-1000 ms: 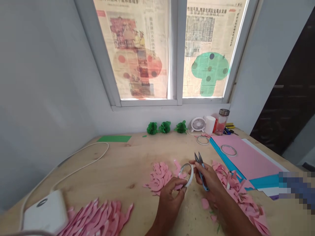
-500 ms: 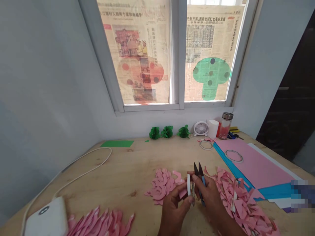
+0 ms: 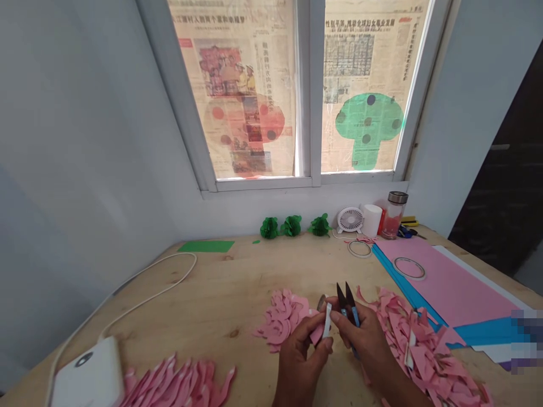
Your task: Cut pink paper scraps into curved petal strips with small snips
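My left hand [image 3: 303, 350] is closed, pinching a curled pink paper piece [image 3: 316, 334] with a short white strip [image 3: 327, 321] standing along its edge, which looks like tape. Thread snips [image 3: 348, 305] with dark blades and blue handles are gripped in my right hand [image 3: 365, 339], blades up and apart. That hand's thumb and finger reach to the strip's upper end. Just behind these fingertips shows part of a tape roll [image 3: 322, 302]; whether it is held I cannot tell. Beyond my left hand lies a pile of curved pink paper pieces [image 3: 280, 322].
Pink scraps [image 3: 419, 345] lie right, pink strips [image 3: 178, 381] front left. A white device [image 3: 89, 373] with a cable sits left. Coloured sheets [image 3: 449, 288] bear a tape ring [image 3: 409, 268]. Green paper balls [image 3: 292, 225], a fan [image 3: 350, 219] and a jar [image 3: 394, 216] line the back.
The white strip has tilted and my right fingertips have come up to its top end. The tape roll has shifted from below the fingers to behind them. The view has turned slightly.
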A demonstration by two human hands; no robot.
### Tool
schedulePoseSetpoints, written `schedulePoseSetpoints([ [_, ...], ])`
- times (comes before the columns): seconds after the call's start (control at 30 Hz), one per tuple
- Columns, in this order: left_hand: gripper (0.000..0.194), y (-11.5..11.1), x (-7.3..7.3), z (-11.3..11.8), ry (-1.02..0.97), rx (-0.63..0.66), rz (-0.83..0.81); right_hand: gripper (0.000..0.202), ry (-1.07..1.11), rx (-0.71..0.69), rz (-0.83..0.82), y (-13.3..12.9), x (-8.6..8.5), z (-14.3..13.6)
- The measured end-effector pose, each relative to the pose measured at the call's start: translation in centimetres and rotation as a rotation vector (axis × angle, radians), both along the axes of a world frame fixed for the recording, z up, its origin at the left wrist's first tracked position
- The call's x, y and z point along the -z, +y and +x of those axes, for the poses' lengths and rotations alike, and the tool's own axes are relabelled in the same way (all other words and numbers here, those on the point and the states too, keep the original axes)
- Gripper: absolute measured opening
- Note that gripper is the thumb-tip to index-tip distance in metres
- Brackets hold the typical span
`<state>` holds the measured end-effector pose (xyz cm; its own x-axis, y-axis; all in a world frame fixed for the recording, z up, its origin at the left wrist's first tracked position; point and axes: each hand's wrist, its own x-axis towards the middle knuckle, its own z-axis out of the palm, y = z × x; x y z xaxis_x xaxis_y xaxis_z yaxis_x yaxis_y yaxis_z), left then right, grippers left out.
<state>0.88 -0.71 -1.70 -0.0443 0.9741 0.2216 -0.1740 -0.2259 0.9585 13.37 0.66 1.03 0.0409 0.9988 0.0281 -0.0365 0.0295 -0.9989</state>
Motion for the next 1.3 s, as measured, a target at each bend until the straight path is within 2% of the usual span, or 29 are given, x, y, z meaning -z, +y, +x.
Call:
schedulePoseSetpoints([
  [0.17,0.034,0.1,0.0,-0.5,0.067,-0.018,0.022,0.036,-0.018,0.006,-0.012,0.0,-0.2,-0.1],
  [0.43,0.033,-0.5,-1.2,-0.9,0.214,0.013,0.043,0.033,-0.009,-0.059,0.003,-0.3,-0.7,0.0],
  [0.53,0.036,-0.6,-1.1,-0.8,0.202,0.055,0.061,0.035,-0.012,-0.094,0.014,-0.3,-0.8,0.3],
  [0.8,0.034,-0.3,-0.5,-0.9,0.192,0.024,0.079,0.041,-0.038,-0.206,0.053,0.1,-0.5,1.0],
  [0.93,0.033,-0.2,-0.6,-0.9,0.175,0.007,0.085,0.041,-0.1,-0.213,0.097,0.2,-0.2,1.2],
  [1.13,0.036,0.0,-0.1,-0.8,0.163,0.047,0.035,0.029,-0.265,-0.181,0.234,0.1,-0.6,1.7],
  [1.3,0.034,0.1,0.0,-0.7,0.124,0.066,0.015,0.029,-0.256,-0.213,0.233,-0.2,-1.0,1.6],
])
